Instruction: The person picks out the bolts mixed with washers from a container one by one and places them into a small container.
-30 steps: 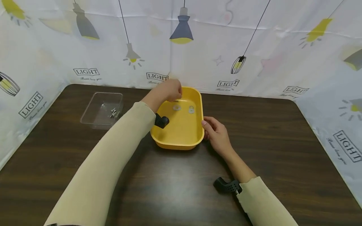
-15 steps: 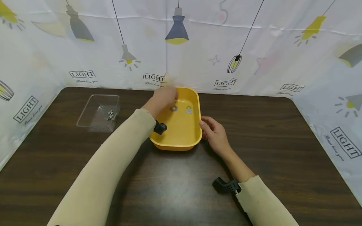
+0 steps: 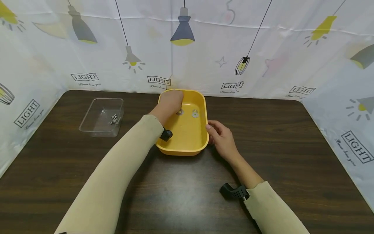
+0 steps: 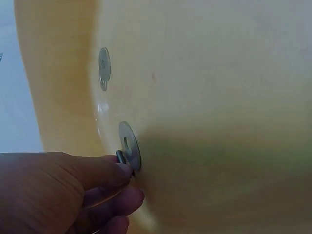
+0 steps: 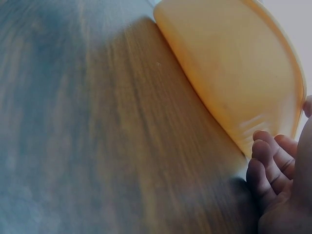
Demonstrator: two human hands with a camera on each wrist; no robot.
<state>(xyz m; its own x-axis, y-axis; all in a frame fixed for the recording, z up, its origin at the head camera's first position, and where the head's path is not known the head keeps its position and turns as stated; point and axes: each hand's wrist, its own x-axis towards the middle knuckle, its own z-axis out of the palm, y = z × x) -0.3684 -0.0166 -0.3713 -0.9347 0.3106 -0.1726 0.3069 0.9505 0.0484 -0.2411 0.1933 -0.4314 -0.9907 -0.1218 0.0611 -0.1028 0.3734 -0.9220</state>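
Note:
Inside the yellow plastic bin (image 3: 187,136), my left hand (image 3: 170,101) reaches down near the far left corner. Its thumb and finger pinch a small dark metal piece (image 4: 120,156), mostly covered by the fingertips. Right at those fingertips lies a large flat washer (image 4: 133,151) on the bin's floor. Two overlapping washers, a larger one and a smaller one (image 4: 103,85), sit farther along the floor. My right hand (image 3: 223,138) holds the bin's right side, thumb at the rim and fingers against the outer wall (image 5: 234,73).
A clear plastic box (image 3: 99,125) stands left of the bin, with several small metal parts (image 3: 115,119) in it. Both stand on a dark wooden table (image 3: 271,139). A white curtain printed with lamps (image 3: 204,58) hangs behind the far edge.
My left hand has lowered from above the bin's far rim to the floor beside the washer. The right hand keeps its place on the bin; the head view has shifted slightly.

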